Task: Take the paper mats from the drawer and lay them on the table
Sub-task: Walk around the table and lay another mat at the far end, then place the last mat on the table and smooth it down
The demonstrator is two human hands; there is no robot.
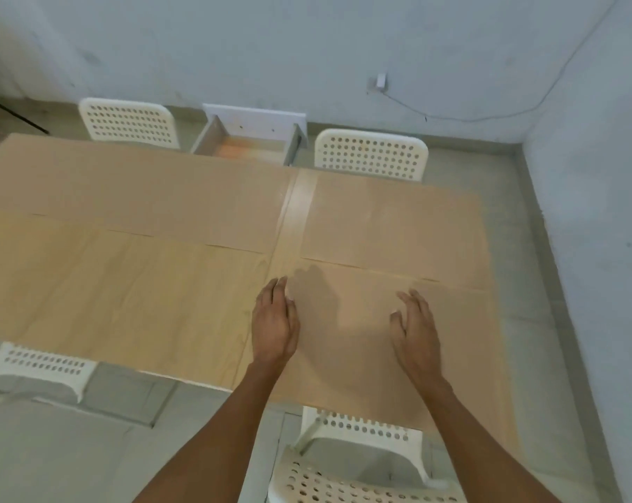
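Wooden table point(126, 285) carries three brown paper mats: far left mat point(144, 190), far right mat point(390, 223), near right mat point(361, 339). Near left quadrant bare. Open drawer point(249, 139) juts from the far edge; contents cannot be told. Left hand point(275, 323) and right hand point(416, 330) lie flat on the near right mat, fingers loosely spread, gripping nothing. Judgement: sheets thin, light, limp, prone to sliding and creasing; best taken at two edges, then pressed flat.

three brown paper mats point(390, 219) flat on table point(144, 292)
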